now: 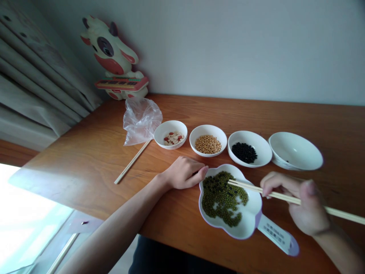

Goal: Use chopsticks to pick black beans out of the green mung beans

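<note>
My right hand [305, 201] grips a pair of wooden chopsticks [270, 194]. Their tips lie close together over green mung beans [219, 201], among which a few black beans show. The mung beans are spread in a white, flower-shaped scoop [251, 220] with a lilac rim and a labelled handle [275, 234]. At the scoop's left edge, my left hand [186, 173] rests on the table with its thumb against the rim. Its fingers are curled and partly hidden. Behind the scoop stands a bowl of black beans [244, 152].
Left of the black beans are bowls of soybeans [208, 144] and of pale, reddish pieces [173, 138]. The rightmost bowl [302, 150] holds a dark speck. A clear plastic bag [141, 120], spare chopsticks [132, 161] and a cow toy [116, 61] are on the table's left.
</note>
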`<state>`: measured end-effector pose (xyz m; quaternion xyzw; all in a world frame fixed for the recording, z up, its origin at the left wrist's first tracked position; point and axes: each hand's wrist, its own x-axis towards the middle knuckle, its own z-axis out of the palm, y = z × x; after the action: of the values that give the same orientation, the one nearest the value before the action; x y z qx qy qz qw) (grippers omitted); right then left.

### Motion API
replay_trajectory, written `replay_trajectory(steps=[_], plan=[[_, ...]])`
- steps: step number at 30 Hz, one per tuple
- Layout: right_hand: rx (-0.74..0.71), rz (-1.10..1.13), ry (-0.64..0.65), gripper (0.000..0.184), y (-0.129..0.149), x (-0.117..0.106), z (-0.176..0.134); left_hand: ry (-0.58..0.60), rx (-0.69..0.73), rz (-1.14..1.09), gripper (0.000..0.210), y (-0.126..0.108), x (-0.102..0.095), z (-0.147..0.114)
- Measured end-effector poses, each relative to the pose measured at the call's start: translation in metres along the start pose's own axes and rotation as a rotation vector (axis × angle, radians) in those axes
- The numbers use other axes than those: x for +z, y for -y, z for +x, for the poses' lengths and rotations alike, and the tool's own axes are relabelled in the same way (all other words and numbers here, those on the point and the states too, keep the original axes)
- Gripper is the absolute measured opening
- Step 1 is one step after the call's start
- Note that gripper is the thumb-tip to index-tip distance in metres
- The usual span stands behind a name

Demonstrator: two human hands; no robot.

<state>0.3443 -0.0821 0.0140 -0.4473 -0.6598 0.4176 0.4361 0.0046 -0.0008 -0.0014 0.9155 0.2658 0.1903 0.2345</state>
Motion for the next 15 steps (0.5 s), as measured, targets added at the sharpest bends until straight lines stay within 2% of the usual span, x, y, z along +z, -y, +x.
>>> replay_trajectory(steps=[6,15], plan=[[0.02,-0.064,0.076,0.086,-0.011,0.001,0.0,0.0,0.004,-0.005,0.044,0.0,0.0,0.0],[0.034,-0.073,0.097,0.084,-0.018,0.0,0.001,0.015,-0.004,-0.022,0.043,0.0,-0.001,0.0]])
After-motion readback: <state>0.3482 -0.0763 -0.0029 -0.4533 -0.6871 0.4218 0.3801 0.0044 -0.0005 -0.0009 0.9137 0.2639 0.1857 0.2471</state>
